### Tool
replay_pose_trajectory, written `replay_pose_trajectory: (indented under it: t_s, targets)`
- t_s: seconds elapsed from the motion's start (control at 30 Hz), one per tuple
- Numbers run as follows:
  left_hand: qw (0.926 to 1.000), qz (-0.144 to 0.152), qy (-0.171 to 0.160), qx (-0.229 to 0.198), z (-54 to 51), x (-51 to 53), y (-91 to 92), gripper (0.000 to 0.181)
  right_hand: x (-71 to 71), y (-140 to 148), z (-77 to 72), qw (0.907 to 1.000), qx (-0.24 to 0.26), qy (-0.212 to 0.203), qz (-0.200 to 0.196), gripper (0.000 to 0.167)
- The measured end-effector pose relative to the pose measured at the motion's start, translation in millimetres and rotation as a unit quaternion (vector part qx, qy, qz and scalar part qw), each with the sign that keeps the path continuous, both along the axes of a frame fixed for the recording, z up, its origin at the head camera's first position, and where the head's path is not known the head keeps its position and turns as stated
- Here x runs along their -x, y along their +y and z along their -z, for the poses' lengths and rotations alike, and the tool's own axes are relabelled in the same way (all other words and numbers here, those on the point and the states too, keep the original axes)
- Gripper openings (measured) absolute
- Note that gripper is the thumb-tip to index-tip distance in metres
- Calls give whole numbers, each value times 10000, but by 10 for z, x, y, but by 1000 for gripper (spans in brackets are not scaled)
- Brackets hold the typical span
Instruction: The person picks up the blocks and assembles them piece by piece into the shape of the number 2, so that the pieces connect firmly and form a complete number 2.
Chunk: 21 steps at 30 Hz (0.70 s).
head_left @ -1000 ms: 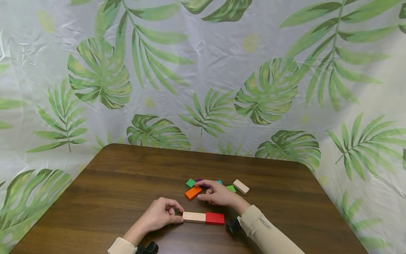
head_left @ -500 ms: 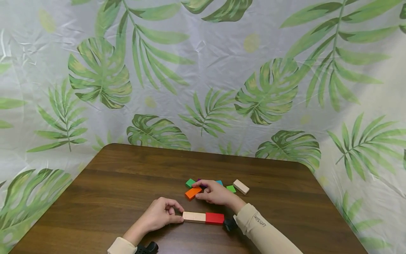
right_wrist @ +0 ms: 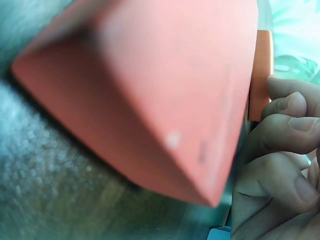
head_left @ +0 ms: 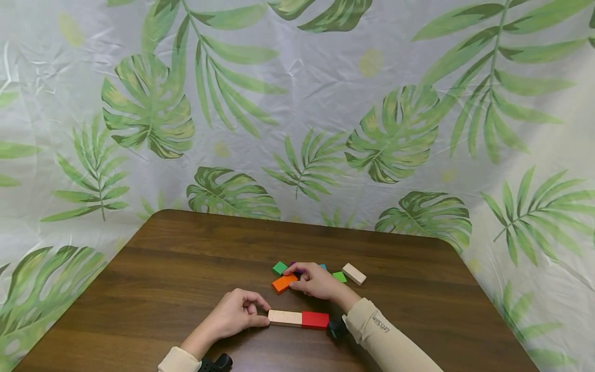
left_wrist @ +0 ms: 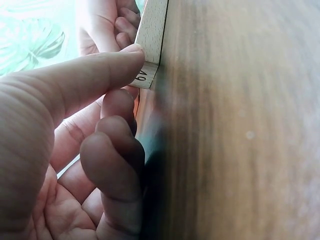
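Note:
On the table, a plain wooden block (head_left: 285, 318) lies end to end with a red block (head_left: 315, 320). My left hand (head_left: 239, 312) pinches the left end of the wooden block between thumb and index finger. The left wrist view shows the thumb on the wooden block (left_wrist: 152, 37), beside dark markings on its end face. Farther back, my right hand (head_left: 316, 281) has thumb and index finger on the edges of an orange block (head_left: 282, 284), pinching it. In the right wrist view the red block (right_wrist: 185, 75) looms close and partly hides the orange block (right_wrist: 260, 75).
Behind and around the right hand lie a green block (head_left: 279, 268), a partly hidden purple block (head_left: 294, 264), a blue block (head_left: 323, 267), a light green block (head_left: 340, 277) and another plain wooden block (head_left: 354, 274). A leaf-patterned cloth (head_left: 316, 103) hangs behind the brown table (head_left: 195, 253).
My right hand has moved slightly left and its thumb has come to the orange block. My left hand and the wooden and red blocks stay in place.

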State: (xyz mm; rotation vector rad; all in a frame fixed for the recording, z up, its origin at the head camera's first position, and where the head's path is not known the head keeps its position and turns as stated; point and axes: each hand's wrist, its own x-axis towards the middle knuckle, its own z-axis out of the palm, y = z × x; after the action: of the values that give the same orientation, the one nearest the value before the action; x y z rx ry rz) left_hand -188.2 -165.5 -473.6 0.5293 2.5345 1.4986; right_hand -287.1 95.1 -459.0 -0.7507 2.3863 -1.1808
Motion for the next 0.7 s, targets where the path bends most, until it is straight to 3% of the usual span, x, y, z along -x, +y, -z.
replay_pose_trajectory:
  t_s: [0.27, 0.7]
  targets:
    - [10000, 13, -37, -3, 6, -1, 10, 14, -18, 17, -3, 9998, -127, 117, 76, 25]
    - [10000, -34, -6, 10, 13, 0, 0, 15, -141, 11, -60, 9995, -215, 166, -146, 25]
